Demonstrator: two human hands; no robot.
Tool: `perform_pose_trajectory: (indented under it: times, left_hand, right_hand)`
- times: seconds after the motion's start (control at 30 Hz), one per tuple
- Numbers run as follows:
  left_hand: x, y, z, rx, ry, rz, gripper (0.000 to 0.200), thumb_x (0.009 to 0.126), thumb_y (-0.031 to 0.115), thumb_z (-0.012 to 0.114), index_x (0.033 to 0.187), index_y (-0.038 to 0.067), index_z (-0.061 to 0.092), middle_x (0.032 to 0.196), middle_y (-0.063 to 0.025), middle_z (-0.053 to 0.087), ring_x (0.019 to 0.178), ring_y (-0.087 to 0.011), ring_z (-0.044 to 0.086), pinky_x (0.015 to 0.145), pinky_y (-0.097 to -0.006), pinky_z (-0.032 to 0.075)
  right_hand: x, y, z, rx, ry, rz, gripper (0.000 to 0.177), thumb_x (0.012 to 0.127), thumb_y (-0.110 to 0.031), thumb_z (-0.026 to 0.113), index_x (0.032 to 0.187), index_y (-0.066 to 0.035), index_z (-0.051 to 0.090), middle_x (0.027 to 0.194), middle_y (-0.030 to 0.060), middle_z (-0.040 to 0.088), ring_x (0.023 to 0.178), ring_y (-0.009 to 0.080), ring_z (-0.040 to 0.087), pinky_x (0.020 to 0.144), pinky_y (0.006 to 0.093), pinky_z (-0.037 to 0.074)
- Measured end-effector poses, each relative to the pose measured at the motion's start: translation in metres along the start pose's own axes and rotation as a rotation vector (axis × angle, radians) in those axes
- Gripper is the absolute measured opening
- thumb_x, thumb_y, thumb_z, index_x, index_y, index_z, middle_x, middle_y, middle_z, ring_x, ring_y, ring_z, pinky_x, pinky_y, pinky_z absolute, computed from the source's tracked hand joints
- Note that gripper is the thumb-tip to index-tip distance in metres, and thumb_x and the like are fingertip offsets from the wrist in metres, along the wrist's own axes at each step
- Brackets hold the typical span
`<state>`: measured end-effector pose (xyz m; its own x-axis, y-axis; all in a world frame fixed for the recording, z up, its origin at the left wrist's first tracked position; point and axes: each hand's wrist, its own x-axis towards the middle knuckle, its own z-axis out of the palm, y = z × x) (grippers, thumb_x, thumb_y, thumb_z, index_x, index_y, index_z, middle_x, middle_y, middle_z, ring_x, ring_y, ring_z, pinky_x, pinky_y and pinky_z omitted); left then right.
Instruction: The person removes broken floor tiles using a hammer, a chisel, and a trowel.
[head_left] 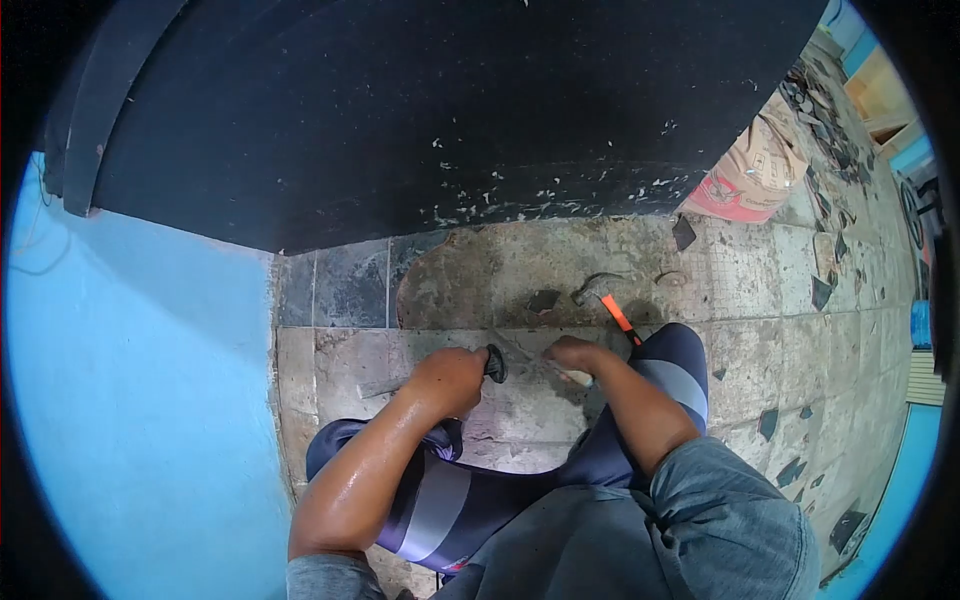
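Observation:
My left hand (450, 380) is closed around a chisel; its round black hand guard (495, 363) sticks out on the right of the fist, and a flat grey bar (382, 387) shows on the left, close over the floor. Facing it, my right hand (570, 355) grips a trowel with a pale handle (578, 377). The trowel's grey blade (515, 348) points left toward the chisel's guard, somewhat blurred. Beyond my right knee lies a claw hammer (607, 298) with an orange and black handle, its head on the stripped floor.
Dark slate tiles (350, 285) remain at the left beneath a black panel (420, 120). A light blue wall (140, 370) bounds the left side. A paper sack (750, 170) stands at the right, with broken tile pieces (830, 130) beyond it and more shards (768, 424) along the floor.

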<state>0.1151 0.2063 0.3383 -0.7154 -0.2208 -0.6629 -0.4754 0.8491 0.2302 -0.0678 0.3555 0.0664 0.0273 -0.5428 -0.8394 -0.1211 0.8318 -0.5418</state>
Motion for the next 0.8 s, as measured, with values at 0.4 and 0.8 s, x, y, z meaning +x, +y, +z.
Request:
perform_pose_trajectory:
  times: [0.4, 0.8]
  left_hand:
    - [-0.007, 0.004, 0.000, 0.015, 0.027, -0.008, 0.032, 0.082, 0.010, 0.059, 0.113, 0.000, 0.063, 0.098, -0.0249, 0.069, 0.097, -0.0426, 0.066, 0.083, -0.0519, 0.053]
    - [-0.014, -0.021, 0.029, 0.017, 0.009, -0.016, 0.030, 0.082, 0.011, 0.057, 0.109, -0.001, 0.061, 0.092, -0.0277, 0.069, 0.092, -0.0464, 0.066, 0.083, -0.0535, 0.051]
  right_hand:
    - [-0.035, 0.057, -0.156, 0.829, 0.376, -0.052, 0.026, 0.100, -0.025, 0.053, 0.095, 0.000, 0.059, 0.069, 0.0123, 0.058, 0.053, 0.0238, 0.057, 0.049, 0.0390, 0.050]
    - [-0.029, 0.132, -0.192, 1.061, 0.374, -0.125, 0.027, 0.103, -0.032, 0.053, 0.103, -0.006, 0.059, 0.075, 0.0078, 0.059, 0.056, 0.0193, 0.058, 0.050, 0.0344, 0.053]
